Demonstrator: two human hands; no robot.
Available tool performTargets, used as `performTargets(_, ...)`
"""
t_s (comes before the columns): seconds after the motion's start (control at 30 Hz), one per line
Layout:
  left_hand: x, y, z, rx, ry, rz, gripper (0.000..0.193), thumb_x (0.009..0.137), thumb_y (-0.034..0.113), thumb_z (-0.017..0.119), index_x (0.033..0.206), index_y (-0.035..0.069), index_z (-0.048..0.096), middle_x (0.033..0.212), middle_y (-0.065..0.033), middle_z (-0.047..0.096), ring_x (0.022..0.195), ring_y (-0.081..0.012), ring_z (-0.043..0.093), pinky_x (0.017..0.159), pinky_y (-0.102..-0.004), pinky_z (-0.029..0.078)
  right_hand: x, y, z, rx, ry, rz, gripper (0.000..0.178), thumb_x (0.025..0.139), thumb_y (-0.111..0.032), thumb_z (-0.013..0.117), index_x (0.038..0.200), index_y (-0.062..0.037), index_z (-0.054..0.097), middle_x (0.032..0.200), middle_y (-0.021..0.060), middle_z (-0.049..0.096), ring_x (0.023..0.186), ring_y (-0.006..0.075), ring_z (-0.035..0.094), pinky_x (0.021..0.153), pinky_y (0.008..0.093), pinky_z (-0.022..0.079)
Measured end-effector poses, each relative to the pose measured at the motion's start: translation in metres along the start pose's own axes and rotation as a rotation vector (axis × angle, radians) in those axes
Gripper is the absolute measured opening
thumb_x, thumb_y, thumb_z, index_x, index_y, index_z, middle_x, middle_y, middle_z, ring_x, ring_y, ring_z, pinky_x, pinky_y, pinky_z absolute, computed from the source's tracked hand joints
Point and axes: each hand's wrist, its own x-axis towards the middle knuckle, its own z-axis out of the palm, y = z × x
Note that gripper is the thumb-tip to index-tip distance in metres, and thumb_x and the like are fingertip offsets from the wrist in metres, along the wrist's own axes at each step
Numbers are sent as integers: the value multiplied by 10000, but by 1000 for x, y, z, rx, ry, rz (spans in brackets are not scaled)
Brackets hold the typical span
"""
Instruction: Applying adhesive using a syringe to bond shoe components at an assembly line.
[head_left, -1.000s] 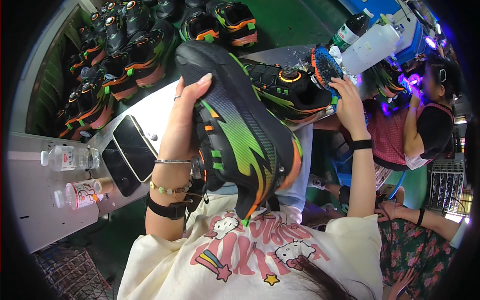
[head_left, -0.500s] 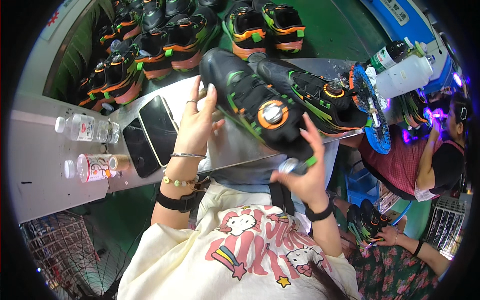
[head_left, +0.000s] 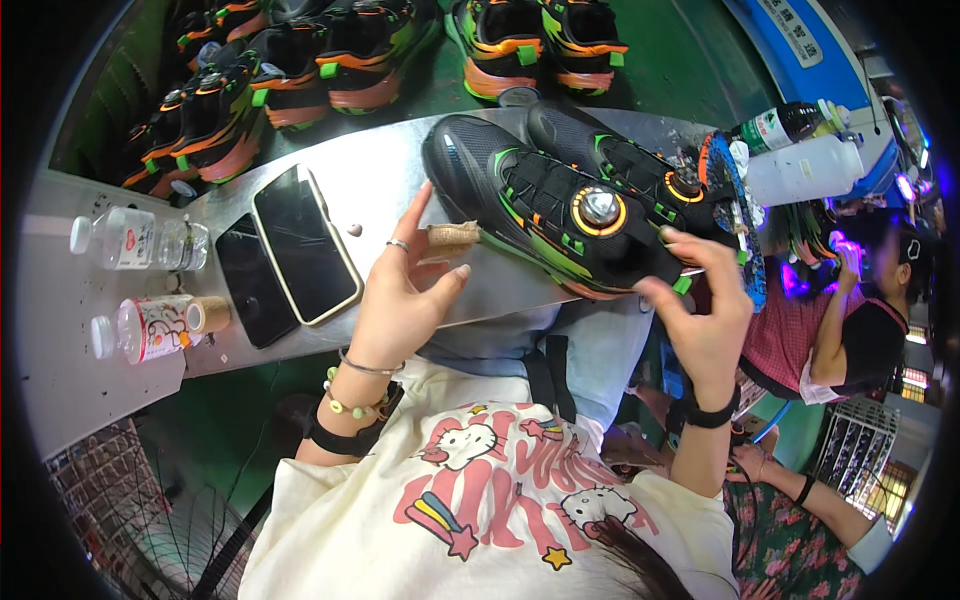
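Note:
A black sneaker (head_left: 535, 205) with green and orange trim lies on the metal bench in front of me, toe toward the far left. Its round dial (head_left: 598, 208) is silver inside an orange ring. At its heel, my right hand (head_left: 705, 305) pinches the collar between thumb and forefinger, beside a green tab. My left hand (head_left: 400, 300) is near the toe, holding a short tan roll (head_left: 452, 238) at its fingers; just how it is gripped is partly hidden. Behind the first shoe lies a second black sneaker (head_left: 625, 160), partly covered by it.
Two phones (head_left: 305, 245) and a tan roll (head_left: 208, 314) lie left, near two plastic bottles (head_left: 135, 238). Several sneakers (head_left: 380, 60) stand beyond the bench. At right are a blue-rimmed round object (head_left: 752, 250), a white bottle (head_left: 805, 170), a dark bottle (head_left: 785, 128) and co-workers (head_left: 850, 330).
The front sneaker has shifted right and now lies flatter. My right hand has moved right and closed at its heel. My left hand has lowered away from the toe with the tan roll.

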Motion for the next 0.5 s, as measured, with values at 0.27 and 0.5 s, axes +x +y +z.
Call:
performTargets(0.27,10,-22,10,761,-91,737,375,642,-50,657,992,82,672,758,-33,588,710,-225,585,637,-331,486,21,6,-18,-426,-58,92,477,807,-271,773,1161,-38,553,989,136,665,939,344,621,870,424,470)
performTargets(0.5,20,-19,19,906,-235,805,245,660,76,652,895,138,686,832,14,552,838,-195,540,703,-323,461,62,-2,-10,99,-459,190,729,771,9,724,1425,-114,428,1177,181,643,1026,234,676,902,338,531)
